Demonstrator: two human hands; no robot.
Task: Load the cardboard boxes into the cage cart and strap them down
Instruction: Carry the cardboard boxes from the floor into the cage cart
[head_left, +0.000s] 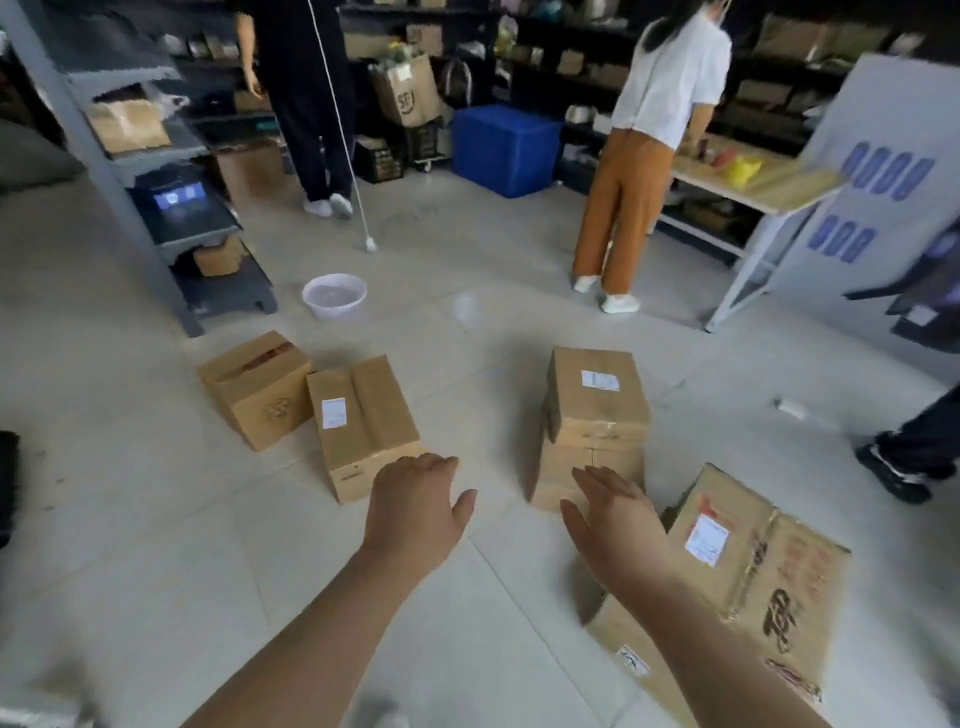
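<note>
Cardboard stack (595, 421) ahead looks stiff, taped, probably weighty, best clasped by its side walls; left hand (415, 506) and right hand (613, 512) spread wide, empty.

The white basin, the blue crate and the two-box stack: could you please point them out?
white basin (335, 296), head view, on its inner bottom.
blue crate (501, 148), head view, on its front wall.
two-box stack (597, 395), head view, on the upper box's top face.

bare floor (467, 332) between labelled box (363, 426) and stacked boxes (595, 415), large box (753, 571) crowding right
</note>
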